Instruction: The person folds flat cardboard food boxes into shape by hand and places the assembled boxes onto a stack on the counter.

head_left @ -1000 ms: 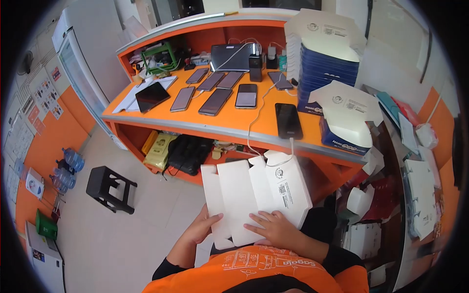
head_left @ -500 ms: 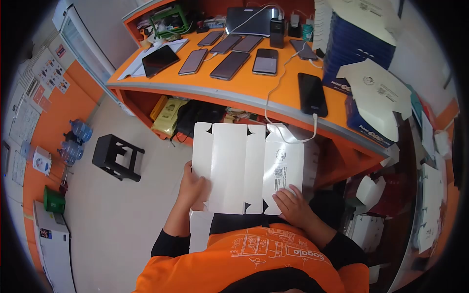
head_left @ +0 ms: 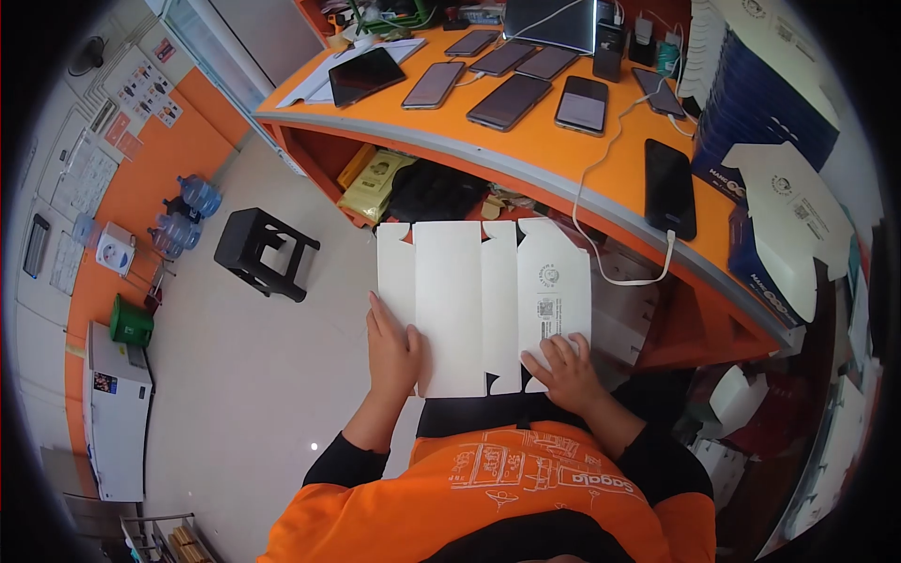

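Observation:
A flat, unfolded white cardboard box (head_left: 452,310) with creased panels and notched flaps lies over my lap, its printed panel on the right. My left hand (head_left: 392,352) grips its left edge, thumb on top and the other fingers at the edge. On the lower part of the printed panel rests my right hand (head_left: 566,373), its fingers bent and close together on the card; anything beneath them is hidden. On the counter's right end, an open folded box (head_left: 784,258), blue outside and white inside, stands in front of a tall stack of blue boxes (head_left: 770,103).
The orange counter (head_left: 375,111) holds several phones, a tablet (head_left: 368,75) and a laptop (head_left: 549,23). A white cable (head_left: 580,202) hangs over its front edge from a black phone (head_left: 670,188). A black stool (head_left: 267,251) stands on the floor at the left.
The view has shifted left and down. The flat box has turned from tilted to nearly straight. My right hand has moved from its middle panels to the printed panel; my left hand still holds the left side.

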Available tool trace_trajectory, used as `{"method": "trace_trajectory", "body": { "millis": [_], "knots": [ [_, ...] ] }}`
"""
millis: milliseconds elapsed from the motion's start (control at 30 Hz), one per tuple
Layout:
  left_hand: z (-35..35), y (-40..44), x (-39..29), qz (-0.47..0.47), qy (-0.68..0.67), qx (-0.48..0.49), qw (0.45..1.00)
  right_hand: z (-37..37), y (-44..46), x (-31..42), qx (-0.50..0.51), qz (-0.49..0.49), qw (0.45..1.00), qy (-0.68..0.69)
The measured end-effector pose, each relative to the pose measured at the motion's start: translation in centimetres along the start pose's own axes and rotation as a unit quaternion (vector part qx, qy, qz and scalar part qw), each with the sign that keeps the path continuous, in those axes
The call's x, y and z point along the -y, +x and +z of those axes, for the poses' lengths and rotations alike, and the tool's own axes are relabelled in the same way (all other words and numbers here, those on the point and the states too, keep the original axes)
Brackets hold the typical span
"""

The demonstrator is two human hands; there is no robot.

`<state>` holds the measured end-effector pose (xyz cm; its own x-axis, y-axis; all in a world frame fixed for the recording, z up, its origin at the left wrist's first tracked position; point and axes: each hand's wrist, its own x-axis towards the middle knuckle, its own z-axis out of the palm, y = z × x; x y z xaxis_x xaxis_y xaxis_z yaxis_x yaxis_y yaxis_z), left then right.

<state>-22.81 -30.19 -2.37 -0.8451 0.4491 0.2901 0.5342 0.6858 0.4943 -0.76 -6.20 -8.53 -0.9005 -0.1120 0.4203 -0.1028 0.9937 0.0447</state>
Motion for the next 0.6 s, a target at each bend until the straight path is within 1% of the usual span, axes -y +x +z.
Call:
{"method": "trace_trajectory", "body": {
  "millis": [67, 200, 233, 333, 367, 433, 533, 567, 600],
  "knots": [
    [0.4, 0.1, -0.2, 0.044, -0.005, -0.029, 0.999, -0.1, -0.3, -0.7, 0.009, -0.007, 1.0, 0.014],
    [0.8, 0.2, -2.1, 0.04, 0.089, -0.018, 0.995, -1.3, 0.1, -2.3, 0.04, -0.01, 0.998, 0.051],
    [0.9, 0.3, -3.0, 0.037, 0.114, -0.017, 0.993, -1.6, 0.4, -2.7, 0.065, -0.003, 0.996, 0.058],
    [1.4, 0.1, -4.3, 0.048, 0.164, -0.016, 0.985, -3.6, 1.6, -2.8, 0.094, 0.054, 0.983, 0.145],
    [1.5, 0.1, -4.5, 0.054, 0.176, -0.017, 0.983, -4.3, 2.0, -2.5, 0.093, 0.062, 0.982, 0.151],
    [0.8, 0.0, -5.3, 0.074, 0.159, -0.006, 0.985, -5.3, 2.7, -1.5, 0.089, 0.076, 0.979, 0.165],
    [0.3, -0.3, -5.3, 0.107, 0.107, -0.007, 0.988, -4.1, 2.9, -0.2, 0.096, 0.027, 0.991, 0.084],
    [0.2, -0.5, -5.2, 0.119, 0.085, -0.011, 0.989, -3.9, 3.0, 0.1, 0.083, 0.028, 0.994, 0.061],
    [0.0, -0.7, -5.5, 0.131, 0.113, -0.02, 0.985, -3.8, 3.1, 0.1, 0.084, 0.024, 0.994, 0.06]
  ]
}}
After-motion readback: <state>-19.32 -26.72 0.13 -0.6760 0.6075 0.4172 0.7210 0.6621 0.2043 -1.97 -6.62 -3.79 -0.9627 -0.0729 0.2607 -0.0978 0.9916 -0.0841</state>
